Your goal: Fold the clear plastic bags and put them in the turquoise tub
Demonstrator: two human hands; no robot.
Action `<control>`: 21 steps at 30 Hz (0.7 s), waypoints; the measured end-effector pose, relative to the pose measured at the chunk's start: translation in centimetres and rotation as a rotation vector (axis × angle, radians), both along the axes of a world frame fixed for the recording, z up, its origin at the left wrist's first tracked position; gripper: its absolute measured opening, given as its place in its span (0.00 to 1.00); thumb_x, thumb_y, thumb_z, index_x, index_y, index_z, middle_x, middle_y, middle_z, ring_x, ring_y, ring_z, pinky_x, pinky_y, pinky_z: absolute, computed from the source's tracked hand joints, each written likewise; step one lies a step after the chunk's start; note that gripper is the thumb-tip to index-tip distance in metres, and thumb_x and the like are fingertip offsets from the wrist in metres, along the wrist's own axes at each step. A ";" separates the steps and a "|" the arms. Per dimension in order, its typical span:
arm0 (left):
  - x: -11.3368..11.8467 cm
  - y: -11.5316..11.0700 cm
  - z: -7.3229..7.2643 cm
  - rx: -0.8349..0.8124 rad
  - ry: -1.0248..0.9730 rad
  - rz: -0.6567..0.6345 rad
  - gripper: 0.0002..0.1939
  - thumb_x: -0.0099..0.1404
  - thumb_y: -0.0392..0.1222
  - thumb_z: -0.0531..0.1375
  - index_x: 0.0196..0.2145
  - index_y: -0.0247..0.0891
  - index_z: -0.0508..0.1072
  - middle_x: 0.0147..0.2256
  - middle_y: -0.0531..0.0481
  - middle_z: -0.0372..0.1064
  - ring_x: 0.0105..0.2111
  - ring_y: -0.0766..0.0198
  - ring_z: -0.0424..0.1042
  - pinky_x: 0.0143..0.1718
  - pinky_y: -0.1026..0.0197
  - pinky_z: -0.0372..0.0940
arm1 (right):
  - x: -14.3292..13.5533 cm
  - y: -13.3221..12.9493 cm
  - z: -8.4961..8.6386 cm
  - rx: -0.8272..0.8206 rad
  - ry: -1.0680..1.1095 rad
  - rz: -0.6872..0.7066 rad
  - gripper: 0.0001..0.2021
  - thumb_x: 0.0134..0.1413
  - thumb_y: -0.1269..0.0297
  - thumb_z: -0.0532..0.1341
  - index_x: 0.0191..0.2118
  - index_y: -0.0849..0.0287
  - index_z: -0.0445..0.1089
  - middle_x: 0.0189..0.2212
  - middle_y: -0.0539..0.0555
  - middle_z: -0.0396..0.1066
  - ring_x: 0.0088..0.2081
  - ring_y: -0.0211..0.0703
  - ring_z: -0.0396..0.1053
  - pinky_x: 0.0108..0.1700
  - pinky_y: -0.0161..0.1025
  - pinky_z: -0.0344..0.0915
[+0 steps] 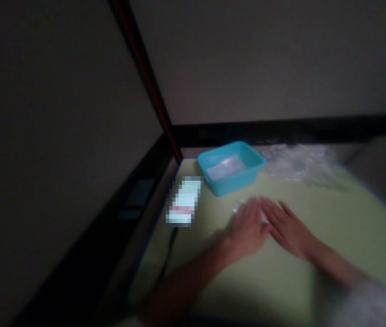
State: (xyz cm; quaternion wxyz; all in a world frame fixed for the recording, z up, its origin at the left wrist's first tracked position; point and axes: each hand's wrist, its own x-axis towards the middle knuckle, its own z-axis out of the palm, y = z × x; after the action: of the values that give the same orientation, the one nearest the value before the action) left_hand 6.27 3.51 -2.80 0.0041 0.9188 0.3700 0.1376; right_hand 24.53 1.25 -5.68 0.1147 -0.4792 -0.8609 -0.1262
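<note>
Pale plastic piece [265, 217] partly covered on bench [315, 206] by left hand [248, 228] and right hand [288, 228], both laid flat, fingers extended, near turquoise basin [236, 182].

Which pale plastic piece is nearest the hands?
The small translucent piece partly under the left hand; others: flat sheet in turquoise rectangular bin, crumpled clear heap farther.

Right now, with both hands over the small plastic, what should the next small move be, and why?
I'd probably ease the right hand slightly aside: only bits of the small plastic show around the fingers, so that should give a better view while the left hand steadies it.
</note>
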 end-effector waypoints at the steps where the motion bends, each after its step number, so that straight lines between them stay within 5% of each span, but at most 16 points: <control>1: -0.1 -0.1 -0.1 0.001 -0.002 0.007 0.32 0.70 0.53 0.40 0.61 0.24 0.51 0.63 0.35 0.47 0.63 0.52 0.46 0.62 0.51 0.46 | 0.0 -0.1 0.0 0.003 -0.002 0.004 0.33 0.63 0.60 0.46 0.67 0.63 0.27 0.64 0.64 0.46 0.65 0.49 0.43 0.61 0.55 0.46; 21: -4.5 -0.4 0.0 -0.117 0.009 0.118 0.35 0.68 0.56 0.44 0.63 0.25 0.47 0.65 0.35 0.39 0.64 0.51 0.40 0.63 0.50 0.45 | -0.7 -0.9 0.4 -0.026 0.064 -0.054 0.33 0.64 0.57 0.46 0.67 0.60 0.28 0.64 0.62 0.46 0.64 0.48 0.46 0.61 0.55 0.46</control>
State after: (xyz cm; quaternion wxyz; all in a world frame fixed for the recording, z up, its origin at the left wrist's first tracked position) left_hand 1.79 3.08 -2.83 0.0477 0.8942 0.4308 0.1116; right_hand 23.82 0.34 -5.31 0.1326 -0.5076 -0.8451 -0.1026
